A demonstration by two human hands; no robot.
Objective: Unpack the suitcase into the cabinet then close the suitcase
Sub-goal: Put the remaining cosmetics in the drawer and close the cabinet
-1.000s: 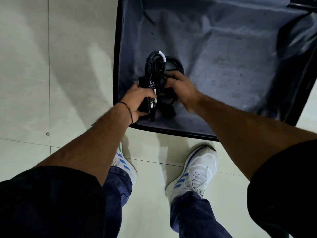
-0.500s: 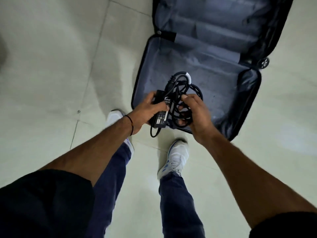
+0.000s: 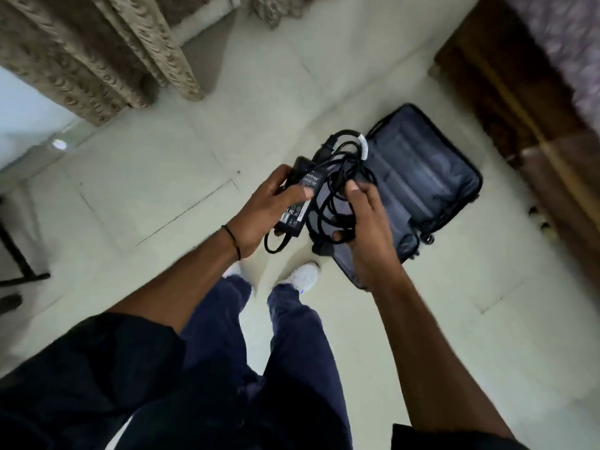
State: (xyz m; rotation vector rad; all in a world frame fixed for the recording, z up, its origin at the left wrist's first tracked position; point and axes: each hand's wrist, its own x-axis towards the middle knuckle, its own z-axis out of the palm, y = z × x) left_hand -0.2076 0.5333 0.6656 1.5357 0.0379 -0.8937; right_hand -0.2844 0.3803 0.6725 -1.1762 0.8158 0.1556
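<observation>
**Two hands on the charger [image 3: 313, 181], suitcase [image 3: 422, 177] lying open on the floor [image 3: 130, 196]**

Far left there's a dark metal stand [image 3: 16, 254] on the pale tiles, with a beige patterned curtain [image 3: 97, 53] hanging down above it.

The left hand [image 3: 266, 216], with a thin black wristband [image 3: 232, 237] on it, is curled around the black brick [image 3: 293, 219]. Its thumb lies across the label side and its fingers wrap round the far edge. The brick is up in the air, tilted, label facing the camera.

Right next to it is the cable [image 3: 344, 157], a messy bundle of black loops with a little white tag [image 3: 364, 149] near the top. The right hand [image 3: 370, 228] has its fingers hooked into those loops, thumb on top, so it's gripping the bundle. Both hands are just beside each other with the charger between them, well above the floor.

Below them you can see navy trousers [image 3: 292, 336] and white shoes [image 3: 305, 274].

The suitcase sits behind and to the right of the hands, flat on the tiles, grey lining showing. The right hand hides its near corner.

Further right is some brown wooden furniture [image 3: 519, 92], can't tell what kind, and purple patterned fabric [image 3: 568, 43] in the top corner.
</observation>
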